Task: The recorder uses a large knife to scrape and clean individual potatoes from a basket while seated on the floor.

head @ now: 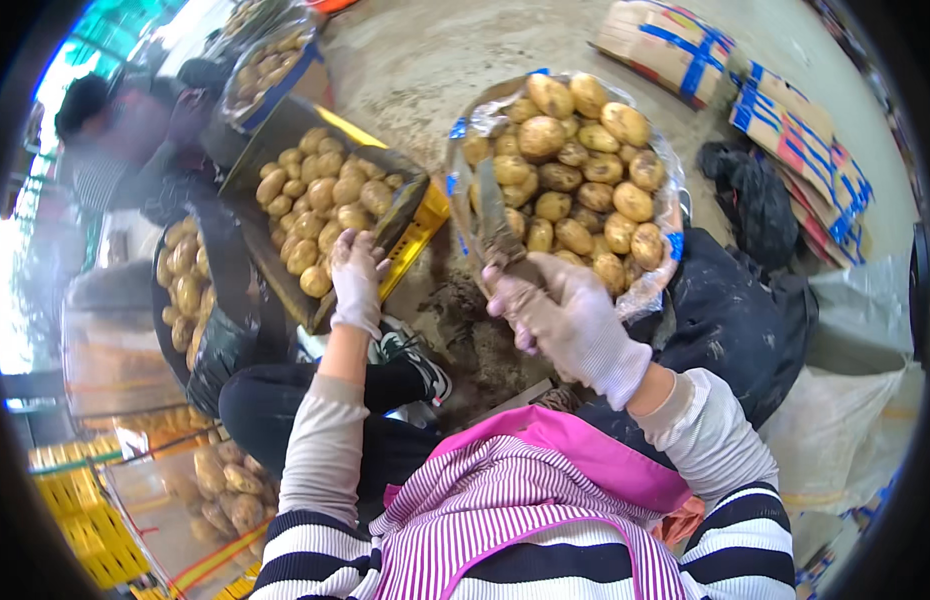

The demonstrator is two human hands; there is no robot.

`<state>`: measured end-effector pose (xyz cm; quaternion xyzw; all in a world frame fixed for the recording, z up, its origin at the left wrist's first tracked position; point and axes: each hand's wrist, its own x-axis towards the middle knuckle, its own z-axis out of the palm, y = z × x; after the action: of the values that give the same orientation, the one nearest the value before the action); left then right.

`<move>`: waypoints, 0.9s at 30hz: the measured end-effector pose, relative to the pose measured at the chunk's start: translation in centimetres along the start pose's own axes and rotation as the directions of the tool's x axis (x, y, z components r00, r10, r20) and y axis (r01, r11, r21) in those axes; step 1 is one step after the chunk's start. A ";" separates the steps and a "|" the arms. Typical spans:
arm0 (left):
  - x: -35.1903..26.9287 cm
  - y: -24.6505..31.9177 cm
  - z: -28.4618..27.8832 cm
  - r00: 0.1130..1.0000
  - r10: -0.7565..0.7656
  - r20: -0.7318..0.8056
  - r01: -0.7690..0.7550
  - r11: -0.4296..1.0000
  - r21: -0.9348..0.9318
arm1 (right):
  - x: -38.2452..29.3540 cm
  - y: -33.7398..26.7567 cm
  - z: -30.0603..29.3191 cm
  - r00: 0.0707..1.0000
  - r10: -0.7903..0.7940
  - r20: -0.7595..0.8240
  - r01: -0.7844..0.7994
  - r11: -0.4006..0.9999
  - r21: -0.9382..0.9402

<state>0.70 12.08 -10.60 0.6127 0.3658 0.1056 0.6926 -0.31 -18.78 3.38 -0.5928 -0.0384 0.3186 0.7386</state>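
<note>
My right hand, in a soiled whitish glove, grips the handle of a broad-bladed knife coated with dirt. Its blade points away from me across the near left rim of a round, plastic-lined container heaped with potatoes. My left hand, gloved too, is over the near edge of a dark tray full of smaller potatoes. Its fingers are apart beside the nearest potatoes, with nothing seen in them. Under the tray is a yellow plastic crate.
Left of my knee stands a black-lined container of potatoes. Another person sits beyond it, by a potato-filled box. Taped flattened cardboard and a black plastic bag lie at right. Yellow crates are stacked lower left.
</note>
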 end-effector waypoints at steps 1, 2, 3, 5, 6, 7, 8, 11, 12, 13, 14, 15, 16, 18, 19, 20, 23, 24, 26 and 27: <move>-3.1 0.9 3.9 0.984 0.159 0.083 -0.171 0.972 0.161 | -0.6 -0.4 -0.3 0.999 0.034 0.002 -0.034 0.999 -0.025; -3.7 0.5 5.1 0.915 0.326 0.236 -0.364 0.921 0.139 | -1.5 -0.7 0.2 1.000 -0.018 0.006 0.018 0.999 0.045; -3.9 -0.1 6.6 0.815 0.464 0.347 -0.516 0.854 0.069 | -2.0 -0.9 0.1 0.998 -0.001 0.070 0.002 1.000 -0.007; -3.3 -1.1 10.7 0.669 0.534 0.518 -0.726 0.620 0.298 | -2.7 0.0 -0.2 0.987 -0.091 0.132 0.099 0.994 -0.055; -3.3 -0.9 12.9 0.693 0.441 0.570 -0.706 0.574 0.415 | -3.3 -1.0 -0.6 0.988 -0.048 0.149 0.054 0.998 -0.037; -3.2 -0.4 14.7 0.720 0.346 0.601 -0.683 0.506 0.527 | -3.8 -1.7 -0.9 0.987 -0.012 0.160 0.021 0.998 -0.058; -2.2 -1.0 16.5 0.696 0.333 0.636 -0.714 0.406 0.570 | -3.8 -1.7 -1.2 0.987 -0.028 0.160 0.037 0.998 -0.054; 1.4 -3.6 21.3 0.712 0.342 0.613 -0.669 0.068 0.740 | -4.0 -2.2 -2.3 0.984 -0.111 0.142 0.120 0.991 -0.057; 1.8 -3.8 22.9 0.703 0.335 0.627 -0.680 0.058 0.731 | -4.0 -2.3 -2.7 0.978 -0.169 0.121 0.177 0.982 -0.065; 2.2 -4.0 24.4 0.770 0.272 0.577 -0.598 -0.005 0.801 | -4.0 -2.4 -3.1 0.979 -0.174 0.108 0.181 0.982 -0.058; 2.6 -4.0 25.5 0.831 0.215 0.512 -0.509 -0.076 0.858 | -3.9 -2.5 -3.5 0.971 -0.229 0.062 0.235 0.967 -0.101; 3.6 -4.4 26.0 0.827 0.211 0.521 -0.517 -0.082 0.852 | -3.8 -2.7 -3.7 0.959 -0.281 0.019 0.281 0.948 -0.149; 4.7 -4.5 26.1 0.828 0.219 0.516 -0.513 -0.077 0.855 | -3.9 -3.1 -3.9 0.962 -0.272 -0.007 0.268 0.951 -0.157; 5.9 -4.6 25.5 0.815 0.273 0.510 -0.529 -0.006 0.849 | -3.8 -3.9 -3.9 0.967 -0.250 -0.050 0.245 0.965 -0.094; 5.5 -3.5 25.5 0.851 0.225 0.474 -0.512 0.157 0.845 | -3.8 -4.0 -4.0 0.970 -0.225 -0.088 0.223 0.974 -0.031; 5.3 -2.7 24.7 0.878 0.067 0.474 -0.431 0.542 0.722 | -3.8 -3.9 -3.9 0.971 -0.225 -0.083 0.223 0.974 -0.028; 0.4 1.8 22.1 0.700 -0.164 0.695 0.033 0.980 0.198 | -3.6 -3.5 -3.8 0.960 -0.275 -0.057 0.276 0.961 -0.001; -1.3 3.9 20.3 0.630 -0.100 0.770 -0.002 0.992 0.129 | -3.8 -3.6 -3.7 0.977 -0.211 -0.029 0.212 0.977 0.033; -3.1 6.7 16.6 0.516 -0.021 0.857 -0.106 0.990 0.088 | -3.6 -2.9 -3.2 0.994 -0.105 -0.028 0.108 0.985 0.132; -4.1 8.2 14.9 0.496 0.023 0.868 -0.112 0.993 0.038 | -3.6 -3.7 -3.1 0.999 0.001 -0.036 0.004 0.990 0.142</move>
<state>9.74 -0.03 -1.77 0.6273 -0.0499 -0.2044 0.7499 -0.26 -23.63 6.97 -0.5444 -0.0027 0.3092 0.7797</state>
